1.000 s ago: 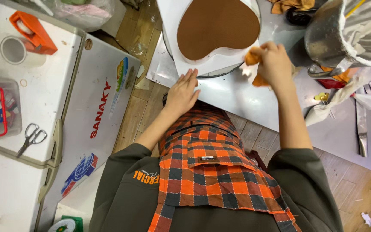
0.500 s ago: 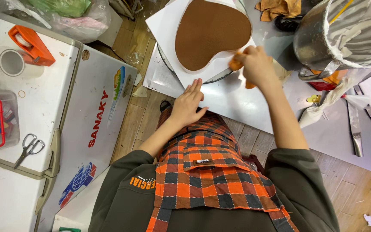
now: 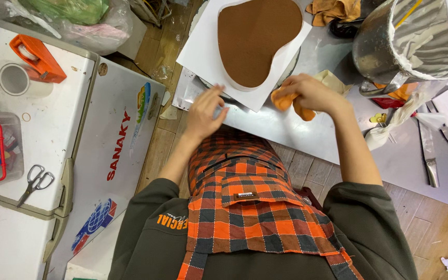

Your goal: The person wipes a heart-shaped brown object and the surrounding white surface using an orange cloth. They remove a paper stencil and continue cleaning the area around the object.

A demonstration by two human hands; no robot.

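Brown, heart-shaped cake (image 3: 257, 39) on its white board (image 3: 203, 57) now sits at upper centre, turned a little since a moment ago. Right hand (image 3: 312, 93), clenched on an orange cloth (image 3: 286, 101), has slid lower along the board's edge, so the wiping goes on. Left hand (image 3: 203, 111), fingers loose and grasping nothing, steadies the board's near corner
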